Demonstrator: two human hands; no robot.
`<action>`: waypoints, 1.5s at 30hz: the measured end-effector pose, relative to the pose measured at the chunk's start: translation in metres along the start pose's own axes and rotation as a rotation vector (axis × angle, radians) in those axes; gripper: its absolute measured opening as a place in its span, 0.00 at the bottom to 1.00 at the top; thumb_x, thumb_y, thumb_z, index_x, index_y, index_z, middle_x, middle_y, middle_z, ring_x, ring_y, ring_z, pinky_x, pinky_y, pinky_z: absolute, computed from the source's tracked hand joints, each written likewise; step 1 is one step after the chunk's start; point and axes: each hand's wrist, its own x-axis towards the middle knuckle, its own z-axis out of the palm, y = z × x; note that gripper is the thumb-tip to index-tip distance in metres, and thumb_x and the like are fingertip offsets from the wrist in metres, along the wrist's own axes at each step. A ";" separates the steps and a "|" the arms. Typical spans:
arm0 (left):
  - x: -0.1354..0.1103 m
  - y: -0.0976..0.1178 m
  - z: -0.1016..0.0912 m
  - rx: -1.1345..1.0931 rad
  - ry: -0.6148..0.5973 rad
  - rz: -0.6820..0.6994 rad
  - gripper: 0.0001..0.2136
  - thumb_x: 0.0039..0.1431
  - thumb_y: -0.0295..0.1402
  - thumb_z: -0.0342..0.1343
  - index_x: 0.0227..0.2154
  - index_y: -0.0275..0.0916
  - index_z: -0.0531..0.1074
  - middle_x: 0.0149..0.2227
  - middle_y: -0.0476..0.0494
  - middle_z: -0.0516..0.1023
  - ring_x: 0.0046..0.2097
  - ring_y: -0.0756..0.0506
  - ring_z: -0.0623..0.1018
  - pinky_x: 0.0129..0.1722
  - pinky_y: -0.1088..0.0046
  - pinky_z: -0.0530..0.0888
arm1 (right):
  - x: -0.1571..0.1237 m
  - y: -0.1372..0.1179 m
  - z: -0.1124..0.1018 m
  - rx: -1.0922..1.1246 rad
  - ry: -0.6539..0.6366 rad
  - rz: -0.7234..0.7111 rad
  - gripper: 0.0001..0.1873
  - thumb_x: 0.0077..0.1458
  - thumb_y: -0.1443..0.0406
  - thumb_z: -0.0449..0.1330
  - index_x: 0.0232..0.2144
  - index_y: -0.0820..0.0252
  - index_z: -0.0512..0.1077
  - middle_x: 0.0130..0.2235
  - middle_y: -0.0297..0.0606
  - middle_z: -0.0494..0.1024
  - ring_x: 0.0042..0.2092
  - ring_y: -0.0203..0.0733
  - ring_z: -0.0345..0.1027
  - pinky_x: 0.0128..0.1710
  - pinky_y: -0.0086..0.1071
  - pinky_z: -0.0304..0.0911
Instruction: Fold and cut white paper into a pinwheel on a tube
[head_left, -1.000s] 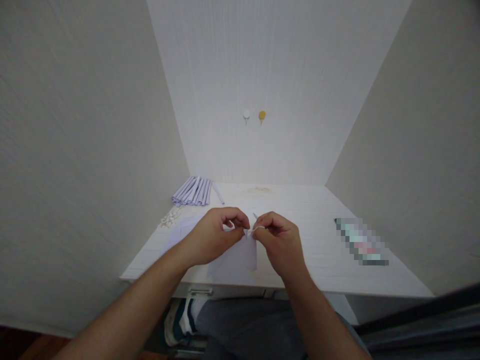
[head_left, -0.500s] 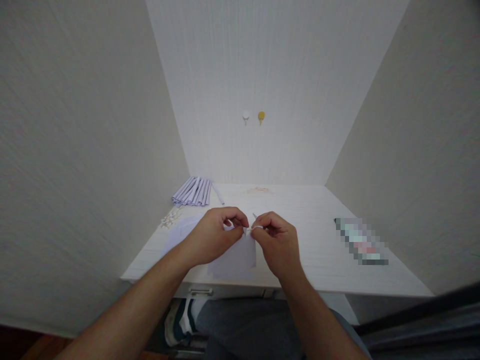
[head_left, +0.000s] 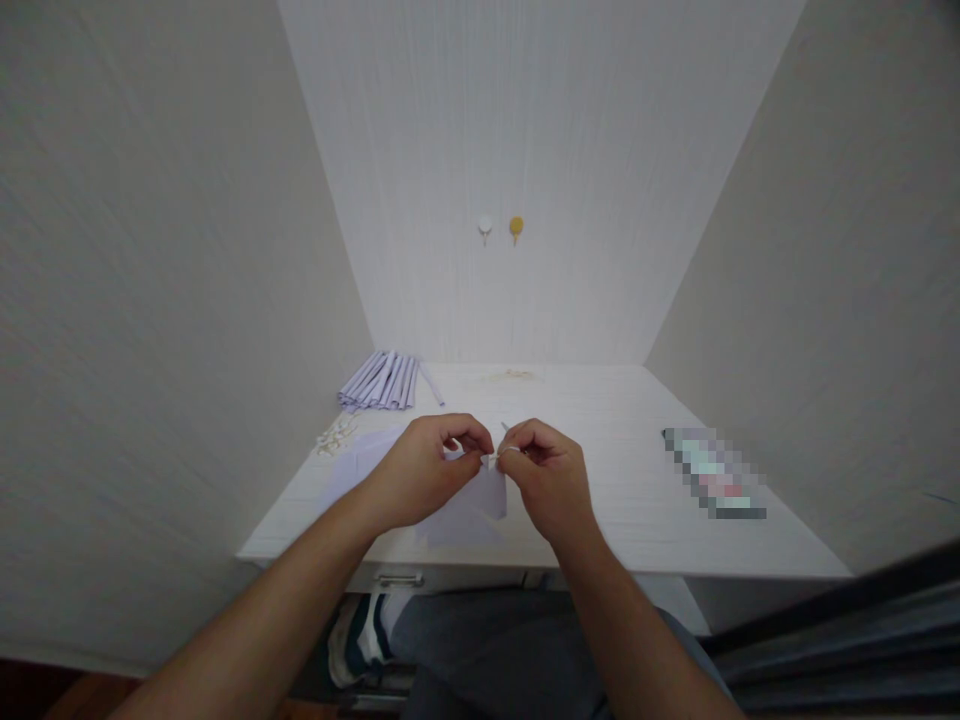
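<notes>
My left hand (head_left: 442,470) pinches the corner of a white paper sheet (head_left: 491,492), thumb and forefinger closed. Facing it, almost touching, my right hand (head_left: 546,475) has its thumb and fingertips pressed around a thin white strip (head_left: 514,449) that curves over the fingers. A slim grey pointed tip (head_left: 505,428) sticks out above that hand; what it belongs to is hidden. The small white bit between the fingertips is too small to make out. More pale sheets (head_left: 349,470) lie flat under and beside my left forearm.
Rolled paper tubes (head_left: 381,382) are stacked at the back left, with one loose tube (head_left: 432,385) beside them. Small white pieces (head_left: 335,436) lie in a heap near the left wall. Thin bits (head_left: 517,374) lie at the back. A blurred flat object (head_left: 716,475) rests at right.
The two hands stay pinched together with fingertips slightly closer. The paper below them has shifted a little, and the whole view has moved slightly.
</notes>
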 end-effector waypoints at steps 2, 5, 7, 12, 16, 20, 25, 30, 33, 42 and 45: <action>0.000 0.000 0.001 -0.003 0.011 -0.003 0.09 0.50 0.25 0.54 0.30 0.40 0.78 0.32 0.49 0.82 0.36 0.47 0.77 0.38 0.70 0.71 | -0.001 -0.001 0.000 -0.006 0.019 0.000 0.05 0.41 0.70 0.60 0.18 0.57 0.68 0.24 0.31 0.70 0.27 0.36 0.61 0.26 0.29 0.56; 0.001 0.001 0.001 -0.017 0.039 0.003 0.08 0.50 0.25 0.54 0.30 0.40 0.78 0.31 0.49 0.82 0.34 0.48 0.77 0.38 0.70 0.71 | -0.002 0.000 0.002 -0.009 0.046 0.004 0.05 0.41 0.69 0.60 0.18 0.57 0.69 0.25 0.31 0.72 0.27 0.36 0.62 0.26 0.29 0.56; 0.001 0.002 0.002 -0.030 0.058 0.005 0.08 0.50 0.25 0.54 0.30 0.39 0.78 0.30 0.49 0.82 0.34 0.48 0.77 0.37 0.71 0.72 | -0.002 0.000 0.002 0.000 0.068 0.012 0.04 0.41 0.69 0.60 0.18 0.57 0.69 0.24 0.31 0.72 0.27 0.37 0.62 0.26 0.29 0.56; 0.001 0.003 0.005 -0.072 0.084 0.002 0.08 0.51 0.26 0.56 0.30 0.40 0.79 0.30 0.49 0.82 0.34 0.47 0.78 0.37 0.71 0.72 | -0.002 0.002 0.005 0.060 0.111 0.034 0.05 0.41 0.69 0.61 0.18 0.57 0.70 0.22 0.30 0.71 0.27 0.36 0.61 0.26 0.29 0.56; 0.001 0.001 0.006 -0.094 0.095 0.000 0.07 0.51 0.28 0.57 0.32 0.41 0.80 0.32 0.49 0.83 0.35 0.47 0.78 0.38 0.70 0.73 | -0.002 0.002 0.006 0.099 0.124 0.039 0.05 0.41 0.69 0.62 0.18 0.57 0.70 0.22 0.29 0.71 0.26 0.36 0.60 0.26 0.30 0.56; 0.002 -0.002 0.007 -0.092 0.115 0.010 0.06 0.51 0.28 0.59 0.32 0.41 0.78 0.33 0.49 0.82 0.36 0.47 0.78 0.40 0.69 0.72 | -0.002 0.003 0.006 0.109 0.133 0.073 0.05 0.41 0.68 0.63 0.18 0.57 0.71 0.22 0.29 0.72 0.27 0.36 0.60 0.27 0.30 0.56; 0.003 -0.005 0.007 -0.046 0.157 0.031 0.03 0.51 0.28 0.61 0.30 0.41 0.75 0.30 0.51 0.79 0.35 0.47 0.77 0.42 0.67 0.70 | -0.001 0.005 0.006 0.143 0.123 0.102 0.04 0.39 0.69 0.64 0.18 0.58 0.72 0.23 0.29 0.73 0.28 0.37 0.62 0.29 0.30 0.57; 0.002 -0.004 0.004 0.029 0.157 0.048 0.02 0.52 0.29 0.61 0.29 0.42 0.76 0.31 0.50 0.79 0.37 0.46 0.77 0.42 0.67 0.70 | 0.000 0.006 0.006 0.171 0.125 0.156 0.03 0.39 0.68 0.65 0.18 0.57 0.73 0.22 0.29 0.73 0.26 0.36 0.61 0.26 0.29 0.55; 0.001 -0.005 0.003 0.073 0.167 0.101 0.03 0.52 0.27 0.60 0.29 0.42 0.77 0.32 0.49 0.80 0.38 0.46 0.77 0.42 0.67 0.71 | 0.000 0.007 0.005 0.160 0.123 0.165 0.03 0.38 0.68 0.65 0.18 0.58 0.73 0.21 0.29 0.73 0.26 0.36 0.61 0.26 0.29 0.55; 0.001 -0.005 0.004 0.135 0.154 0.156 0.04 0.53 0.25 0.59 0.29 0.41 0.76 0.34 0.47 0.80 0.40 0.45 0.78 0.44 0.67 0.71 | 0.001 0.009 0.006 0.122 0.101 0.155 0.04 0.40 0.67 0.65 0.18 0.57 0.73 0.21 0.28 0.72 0.26 0.37 0.61 0.27 0.30 0.56; 0.001 -0.006 0.004 0.140 0.158 0.163 0.04 0.54 0.26 0.59 0.29 0.42 0.76 0.34 0.47 0.80 0.40 0.45 0.78 0.44 0.67 0.72 | 0.002 0.011 0.005 0.092 0.075 0.121 0.04 0.41 0.67 0.65 0.19 0.58 0.73 0.21 0.29 0.73 0.27 0.37 0.63 0.29 0.31 0.58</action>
